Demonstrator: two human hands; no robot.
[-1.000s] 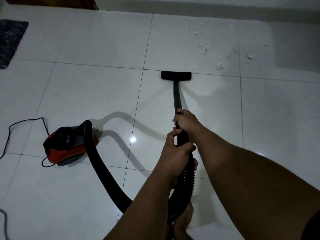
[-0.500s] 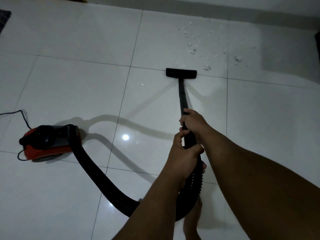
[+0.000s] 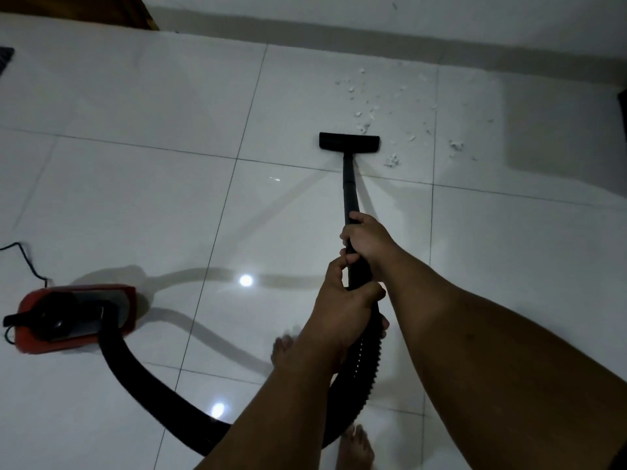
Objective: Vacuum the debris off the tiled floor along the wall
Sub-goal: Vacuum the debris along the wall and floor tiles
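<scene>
We grip the wand point(image 3: 349, 188) with both hands, right hand point(image 3: 368, 239) farther along, left hand point(image 3: 342, 310) nearer at the hose point(image 3: 364, 371), to steer the nozzle point(image 3: 349, 142). It sits at the near edge of the debris point(image 3: 366, 110), scattered by the far wall point(image 3: 441, 15). The vacuum point(image 3: 73, 317) rests at left.

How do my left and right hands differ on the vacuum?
The right hand grips the rigid wand, farther toward the floor head. The left hand grips nearer the body, where the ribbed hose begins. Both curl fully around the vacuum's black tube.
</scene>
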